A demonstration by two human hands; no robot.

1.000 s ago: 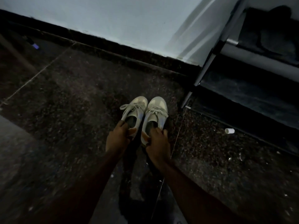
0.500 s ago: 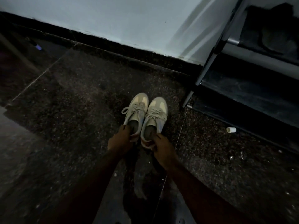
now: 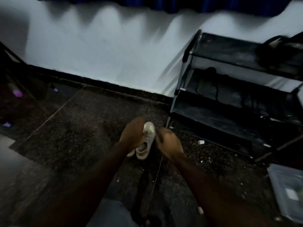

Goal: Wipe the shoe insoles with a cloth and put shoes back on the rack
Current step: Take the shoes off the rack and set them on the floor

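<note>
Nearest to me, on my side of the shoes and off to their right, a clear tub [image 3: 287,190] sits on the floor [image 3: 73,136].

Both my hands are at the shoes [image 3: 146,145]. My left hand [image 3: 132,133] lies over the left shoe with its fingers bent, and only that shoe's heel shows beneath my wrist. My right hand [image 3: 168,143] is just to the right of the right shoe with its fingers curled in. The picture is smeared and dim, so I cannot tell whether either hand really has a grip or only rests there. I cannot make out a cloth in either hand.

The pale pair stands side by side on the floor, toes pointing away from me. A small white cylinder [image 3: 201,142] lies on the floor to the right of the shoes. Beyond it stands the rack [image 3: 183,89], near the pair but not touching it. Dark footwear [image 3: 278,46] sits on its top shelf. The wall [image 3: 106,51] is farthest from the shoes.

I judge the putting-back not yet done, since the pair is off the rack. Whether the insoles are wiped, I cannot tell.
</note>
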